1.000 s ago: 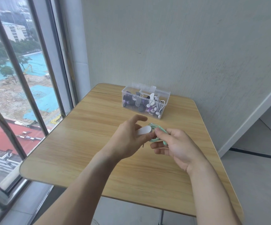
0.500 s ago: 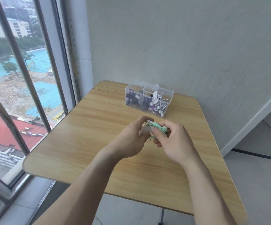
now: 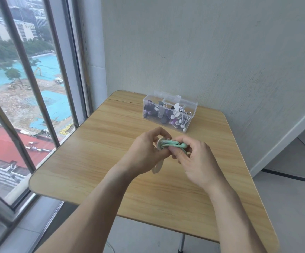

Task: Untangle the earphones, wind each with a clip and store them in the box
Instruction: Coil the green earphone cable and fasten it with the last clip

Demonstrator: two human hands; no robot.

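I see the pale wood-grain surface [image 3: 96, 161] with rounded corners filling most of the view, set into a corner between a grey textured wall [image 3: 221, 52] and a tall barred window [image 3: 29, 88]. At the far edge of the surface, near the wall, stands the clear plastic box [image 3: 191, 110], lid open, already holding wound white and dark earphones.

Nearer to me, above the middle of the surface, my two hands meet. My left hand [image 3: 144, 152] has its grip curled round a pale, flat silicone clip [image 3: 159, 143], thumb and fingers pinching the rounded end; the clip's strap hangs down below the palm. My right hand [image 3: 197, 161] has its grip closed on the coiled bundle of mint-green earphones [image 3: 171, 143], fingertips pinching the coil at its right end. The clip's end touches the coil's left end. The bundle is well apart from the box.
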